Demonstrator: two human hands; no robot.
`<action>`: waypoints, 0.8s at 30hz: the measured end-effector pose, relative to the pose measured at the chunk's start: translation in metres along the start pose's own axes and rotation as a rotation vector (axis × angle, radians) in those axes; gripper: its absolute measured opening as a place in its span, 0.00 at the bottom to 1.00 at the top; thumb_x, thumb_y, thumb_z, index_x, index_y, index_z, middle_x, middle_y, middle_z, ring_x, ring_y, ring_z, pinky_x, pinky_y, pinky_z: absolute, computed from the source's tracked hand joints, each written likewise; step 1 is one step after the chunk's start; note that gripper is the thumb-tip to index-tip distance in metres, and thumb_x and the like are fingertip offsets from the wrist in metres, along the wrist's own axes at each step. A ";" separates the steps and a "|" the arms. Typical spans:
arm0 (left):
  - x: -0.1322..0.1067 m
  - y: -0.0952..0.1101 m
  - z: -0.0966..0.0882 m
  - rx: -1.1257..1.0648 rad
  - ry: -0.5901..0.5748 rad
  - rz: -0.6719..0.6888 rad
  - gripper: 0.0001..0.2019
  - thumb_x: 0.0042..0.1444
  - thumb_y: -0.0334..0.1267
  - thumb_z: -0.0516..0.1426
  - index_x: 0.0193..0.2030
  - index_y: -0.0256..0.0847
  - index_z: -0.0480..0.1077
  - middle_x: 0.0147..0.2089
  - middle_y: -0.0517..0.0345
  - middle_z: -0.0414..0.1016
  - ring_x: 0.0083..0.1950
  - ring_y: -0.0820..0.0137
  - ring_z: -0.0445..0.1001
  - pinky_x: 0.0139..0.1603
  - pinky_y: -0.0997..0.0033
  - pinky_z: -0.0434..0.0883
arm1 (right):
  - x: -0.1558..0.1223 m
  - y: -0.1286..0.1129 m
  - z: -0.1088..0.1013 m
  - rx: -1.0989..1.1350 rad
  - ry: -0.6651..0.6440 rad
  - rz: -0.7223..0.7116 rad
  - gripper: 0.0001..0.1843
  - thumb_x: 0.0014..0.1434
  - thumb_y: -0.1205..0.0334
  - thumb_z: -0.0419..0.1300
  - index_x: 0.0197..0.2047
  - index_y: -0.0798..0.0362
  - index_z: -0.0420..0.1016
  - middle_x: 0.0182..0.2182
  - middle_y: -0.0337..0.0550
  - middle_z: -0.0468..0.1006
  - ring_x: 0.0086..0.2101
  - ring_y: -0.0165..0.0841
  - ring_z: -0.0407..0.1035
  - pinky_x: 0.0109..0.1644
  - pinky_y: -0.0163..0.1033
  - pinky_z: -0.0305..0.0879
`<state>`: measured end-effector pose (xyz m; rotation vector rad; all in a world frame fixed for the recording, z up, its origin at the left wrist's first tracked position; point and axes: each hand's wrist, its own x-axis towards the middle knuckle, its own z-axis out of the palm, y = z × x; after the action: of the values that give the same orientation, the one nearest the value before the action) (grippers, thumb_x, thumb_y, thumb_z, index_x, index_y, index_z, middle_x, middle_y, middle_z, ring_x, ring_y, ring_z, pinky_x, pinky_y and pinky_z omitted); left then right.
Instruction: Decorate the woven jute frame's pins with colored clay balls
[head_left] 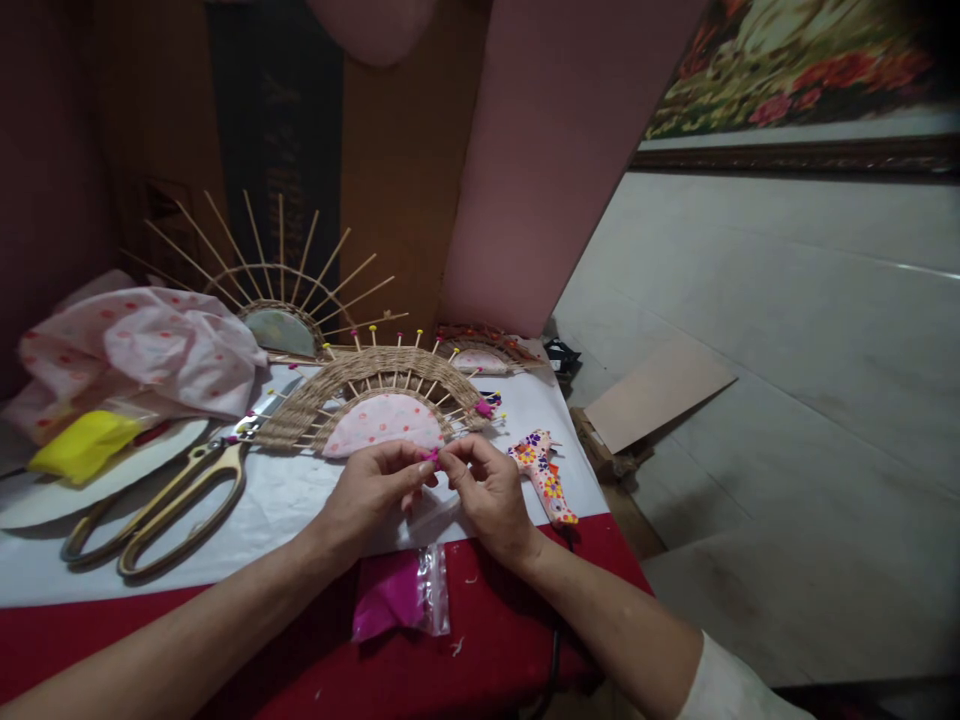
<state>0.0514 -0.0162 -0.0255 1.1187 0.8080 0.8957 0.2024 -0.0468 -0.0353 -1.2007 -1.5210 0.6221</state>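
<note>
My left hand point(381, 487) and my right hand point(489, 496) meet at the front of the table, fingertips pinched together on a small piece of magenta clay point(433, 457). Just behind them stands a woven half-round fan point(360, 372) of twine on thin sticks, with a dotted pink half-disc point(386, 424) at its base. Small yellow and pink balls cap several stick ends, and a larger magenta lump point(485, 408) is at its right end. Below my hands lies a zip bag of magenta clay point(399, 594) on the red cloth.
Large scissors point(184, 500) lie at left, beside a yellow packet point(84, 447) and crumpled dotted fabric point(150, 345). A flower-patterned glue gun point(546, 474) with a cord is near my right hand. Behind are a bare-stick frame point(281, 275) and another fan point(487, 352).
</note>
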 end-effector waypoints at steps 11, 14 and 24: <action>0.001 -0.003 -0.004 -0.081 -0.101 -0.053 0.10 0.49 0.40 0.64 0.27 0.35 0.71 0.24 0.61 0.72 0.22 0.79 0.64 0.24 0.79 0.61 | 0.000 0.001 -0.001 0.042 -0.011 -0.026 0.07 0.60 0.60 0.57 0.33 0.53 0.72 0.29 0.40 0.72 0.29 0.29 0.65 0.31 0.35 0.61; 0.001 -0.005 -0.004 -0.082 -0.107 -0.057 0.10 0.48 0.40 0.64 0.28 0.35 0.72 0.24 0.61 0.72 0.22 0.79 0.64 0.24 0.80 0.61 | 0.000 0.002 -0.001 0.034 -0.022 -0.018 0.07 0.61 0.60 0.57 0.32 0.53 0.70 0.29 0.40 0.71 0.29 0.29 0.64 0.31 0.35 0.61; 0.002 -0.005 -0.004 -0.108 0.020 0.017 0.09 0.45 0.39 0.66 0.28 0.35 0.74 0.23 0.61 0.72 0.20 0.80 0.64 0.22 0.81 0.61 | 0.000 0.000 0.000 0.042 -0.031 0.009 0.08 0.59 0.58 0.58 0.36 0.54 0.71 0.30 0.40 0.73 0.29 0.29 0.65 0.30 0.34 0.61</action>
<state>0.0498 -0.0133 -0.0314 1.0253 0.7587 0.9548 0.2026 -0.0475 -0.0350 -1.1716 -1.5215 0.6784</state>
